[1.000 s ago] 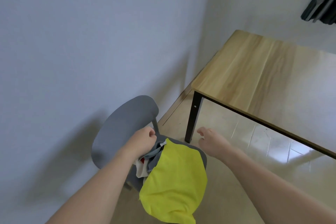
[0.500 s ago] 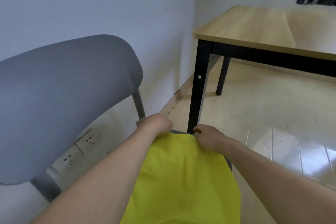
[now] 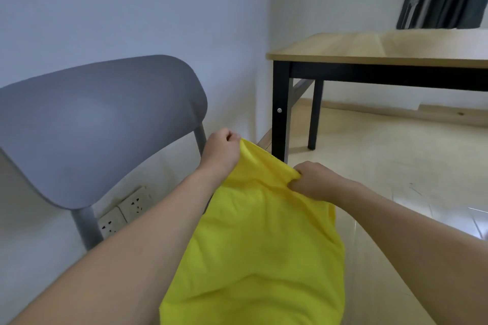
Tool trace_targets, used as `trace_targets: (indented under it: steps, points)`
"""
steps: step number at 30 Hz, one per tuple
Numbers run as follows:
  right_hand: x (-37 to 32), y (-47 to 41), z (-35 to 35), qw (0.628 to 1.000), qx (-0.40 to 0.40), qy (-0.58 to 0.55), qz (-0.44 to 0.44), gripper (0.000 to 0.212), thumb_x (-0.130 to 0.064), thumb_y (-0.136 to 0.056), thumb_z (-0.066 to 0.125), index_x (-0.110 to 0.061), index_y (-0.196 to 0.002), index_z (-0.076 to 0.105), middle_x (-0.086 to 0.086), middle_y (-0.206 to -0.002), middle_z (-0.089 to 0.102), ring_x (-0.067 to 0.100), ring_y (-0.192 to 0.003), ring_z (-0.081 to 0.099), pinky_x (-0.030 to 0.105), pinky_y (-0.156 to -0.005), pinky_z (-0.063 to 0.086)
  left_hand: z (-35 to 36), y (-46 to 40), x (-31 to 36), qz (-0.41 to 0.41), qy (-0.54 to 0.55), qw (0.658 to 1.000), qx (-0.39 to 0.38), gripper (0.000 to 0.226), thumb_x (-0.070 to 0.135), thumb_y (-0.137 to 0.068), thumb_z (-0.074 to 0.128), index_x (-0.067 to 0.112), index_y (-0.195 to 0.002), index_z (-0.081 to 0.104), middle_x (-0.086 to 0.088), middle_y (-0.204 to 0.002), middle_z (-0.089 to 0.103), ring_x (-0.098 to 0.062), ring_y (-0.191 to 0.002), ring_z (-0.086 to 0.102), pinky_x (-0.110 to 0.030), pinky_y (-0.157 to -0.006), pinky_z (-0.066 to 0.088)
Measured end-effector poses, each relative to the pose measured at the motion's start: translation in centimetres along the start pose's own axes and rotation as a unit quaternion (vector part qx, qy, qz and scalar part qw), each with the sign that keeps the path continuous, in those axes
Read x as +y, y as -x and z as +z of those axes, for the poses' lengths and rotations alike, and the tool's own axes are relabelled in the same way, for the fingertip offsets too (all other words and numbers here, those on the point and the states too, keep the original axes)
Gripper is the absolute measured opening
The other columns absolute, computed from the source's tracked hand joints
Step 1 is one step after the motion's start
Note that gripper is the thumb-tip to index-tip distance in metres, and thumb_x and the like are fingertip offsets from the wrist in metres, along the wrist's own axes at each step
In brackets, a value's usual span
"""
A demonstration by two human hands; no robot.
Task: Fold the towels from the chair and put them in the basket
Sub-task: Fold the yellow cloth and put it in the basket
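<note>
Now left hand (image 3: 221,152) and right hand (image 3: 315,180) each pinch the yellow towel's (image 3: 261,245) top edge

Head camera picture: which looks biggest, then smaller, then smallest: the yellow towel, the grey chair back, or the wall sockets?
1. Grey chair back and yellow towel: both look huge and about alike. Both are close to the camera, and the towel runs off the picture's bottom edge, so I won't rank them.
2. Wall sockets: clearly smallest.

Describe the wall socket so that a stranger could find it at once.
Start at the grey chair on the left, against the pale wall. Look below its curved backrest, beside the chair's grey leg: the white double wall socket sits low on the wall. Nothing else there is white with small dark holes.
</note>
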State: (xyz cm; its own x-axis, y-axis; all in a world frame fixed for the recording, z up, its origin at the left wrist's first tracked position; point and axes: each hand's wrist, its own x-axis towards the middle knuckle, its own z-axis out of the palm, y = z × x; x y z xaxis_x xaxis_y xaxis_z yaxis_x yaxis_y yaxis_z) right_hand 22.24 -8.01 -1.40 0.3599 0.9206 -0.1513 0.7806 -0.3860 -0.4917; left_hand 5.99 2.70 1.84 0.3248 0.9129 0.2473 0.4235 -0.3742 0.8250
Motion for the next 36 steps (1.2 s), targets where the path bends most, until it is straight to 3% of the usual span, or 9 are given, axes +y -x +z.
trace_targets:
  steps: [6,10,15,19,24,26,31,33,36]
  points:
    - [-1.8,5.8,-4.3,0.996,0.061,-0.056,-0.02,0.035,-0.044,-0.085,0.064,-0.015,-0.104,0.069,0.006,-0.098,0.067,0.022,-0.089,0.063,0.035,-0.08,0.053,-4.4,2.4,3.4,0.04,0.062,0.993,0.089,0.022,0.02,-0.101,0.036,0.008,-0.087,0.049,0.001,-0.073,0.042,-0.012,-0.06,0.034,-0.021,-0.049,0.031]
    - [-3.3,11.0,-6.3,0.991,0.098,-0.084,-0.032,0.028,-0.048,-0.084,0.063,-0.021,-0.08,0.065,-0.001,-0.079,0.064,0.013,-0.071,0.059,0.026,-0.061,0.049,-7.3,5.1,4.4,0.025,0.062,0.992,0.103,0.022,0.022,-0.101,0.033,0.01,-0.094,0.05,0.003,-0.076,0.046,-0.012,-0.064,0.039,-0.027,-0.053,0.032]
    - [-4.3,16.7,-8.1,0.992,0.095,-0.086,-0.015,0.02,-0.037,-0.089,0.061,-0.017,-0.088,0.058,0.001,-0.087,0.056,0.014,-0.079,0.053,0.024,-0.064,0.043,-11.9,8.1,6.2,-0.032,0.05,0.989,0.136,0.02,0.02,-0.101,0.031,0.009,-0.096,0.047,0.003,-0.075,0.042,-0.01,-0.062,0.037,-0.028,-0.051,0.028]
    - [-4.9,22.1,-10.4,0.979,0.111,-0.168,-0.007,0.01,-0.026,-0.09,0.063,-0.019,-0.089,0.056,0.006,-0.096,0.056,0.018,-0.085,0.054,0.031,-0.075,0.047,-16.5,11.9,8.6,-0.014,0.081,0.997,-0.002,0.017,0.016,-0.1,0.036,0.009,-0.09,0.048,-0.009,-0.065,0.045,-0.02,-0.057,0.04,-0.026,-0.051,0.037]
    - [-7.3,26.2,-12.6,0.912,0.16,-0.376,0.026,0.033,-0.022,-0.093,0.058,-0.01,-0.122,0.05,0.012,-0.114,0.057,0.03,-0.101,0.058,0.047,-0.092,0.05,-20.5,19.0,12.1,-0.005,0.118,0.976,-0.182,0.015,0.016,-0.098,0.053,0.005,-0.089,0.056,-0.009,-0.068,0.059,-0.019,-0.054,0.059,-0.029,-0.046,0.053]
    - [-8.5,27.4,-12.1,0.895,0.166,-0.412,0.034,0.03,-0.023,-0.093,0.059,-0.011,-0.118,0.05,0.014,-0.112,0.057,0.033,-0.102,0.058,0.049,-0.093,0.05,-20.6,22.0,13.0,0.001,0.189,0.958,-0.214,0.012,0.013,-0.095,0.056,0.006,-0.086,0.054,-0.006,-0.06,0.062,-0.014,-0.045,0.059,-0.025,-0.043,0.051]
    - [-10.7,30.4,-8.4,0.843,0.167,-0.511,0.025,0.005,-0.016,-0.087,0.045,-0.012,-0.089,0.048,0.006,-0.076,0.04,0.02,-0.068,0.043,0.033,-0.061,0.042,-18.4,26.7,12.3,0.084,0.238,0.96,-0.122,0.009,0.009,-0.095,0.055,0.012,-0.088,0.051,0.001,-0.042,0.044,-0.011,-0.035,0.038,-0.022,-0.039,0.034]
    - [-10.2,31.5,-6.5,0.808,0.158,-0.567,0.013,0.017,-0.01,-0.085,0.041,-0.005,-0.097,0.052,0.005,-0.076,0.036,0.02,-0.068,0.039,0.033,-0.063,0.04,-17.5,28.0,11.1,0.106,0.247,0.958,-0.101,0.017,0.007,-0.096,0.052,0.02,-0.088,0.058,-0.007,-0.045,0.044,-0.018,-0.039,0.036,-0.024,-0.042,0.031]
    - [-8.4,32.9,-2.7,0.842,0.148,-0.519,-0.014,0.015,-0.001,-0.089,0.042,-0.013,-0.091,0.051,0.005,-0.078,0.038,0.019,-0.07,0.039,0.032,-0.063,0.04,-15.6,31.2,8.5,0.075,0.275,0.952,-0.113,0.033,0.003,-0.094,0.049,0.023,-0.076,0.069,-0.011,-0.06,0.052,-0.022,-0.054,0.044,-0.027,-0.05,0.037]
